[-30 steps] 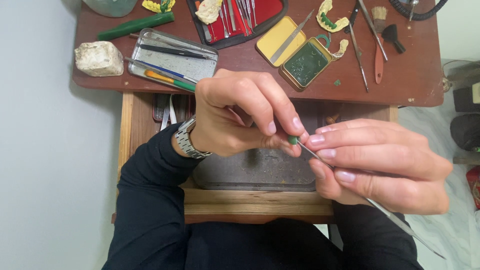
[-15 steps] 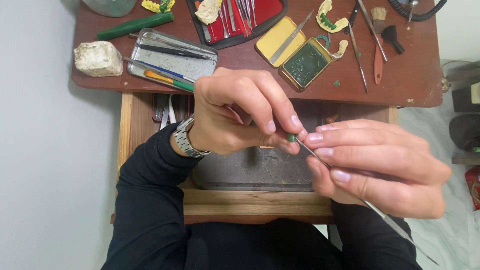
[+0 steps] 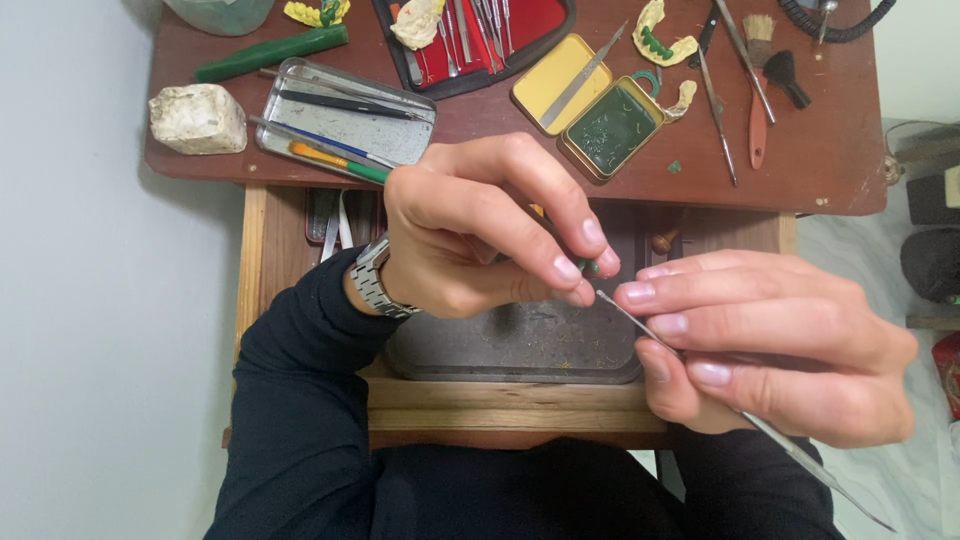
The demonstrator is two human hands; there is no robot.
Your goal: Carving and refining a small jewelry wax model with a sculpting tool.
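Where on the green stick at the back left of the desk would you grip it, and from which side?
Grip the green stick across its middle, coming from above. It lies flat on the brown desk, long and slim, with bare surface along both flanks, so fingers can close over its narrow width.

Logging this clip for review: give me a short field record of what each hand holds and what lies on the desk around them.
left hand: the left hand pinches a small green piece at its fingertips
right hand: the right hand grips a thin metal instrument, tip at the green piece
below hands: dark tray in an open drawer
desk left: pale stone block, metal tin with tools
desk middle: yellow tin with green wax, red tool case
wrist: metal watch
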